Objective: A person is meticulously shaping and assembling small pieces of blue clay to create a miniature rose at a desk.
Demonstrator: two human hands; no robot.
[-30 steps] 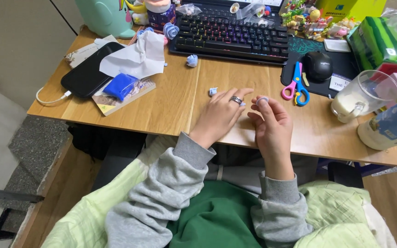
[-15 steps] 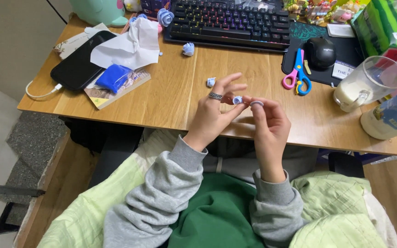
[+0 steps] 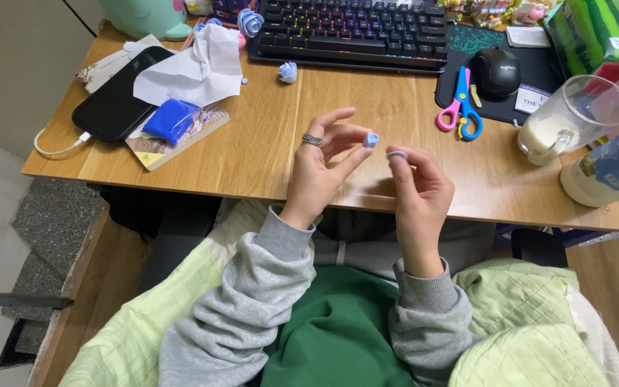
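On the left of the table (image 3: 266, 136) lay a black phone (image 3: 112, 104), a blue clay block (image 3: 172, 120) and crumpled white paper (image 3: 195, 68). Two finished blue clay roses (image 3: 250, 21) sat near the keyboard (image 3: 352, 32), so some work seemed done. The left hand (image 3: 320, 168) pinched a small blue clay bud (image 3: 371, 140) at its fingertips; the right hand (image 3: 417, 190) pinched a pale flat petal (image 3: 397, 154) just beside it, seemingly not yet attached. The bud's shape was too small to make out, and the bottle (image 3: 614, 172) was cut off.
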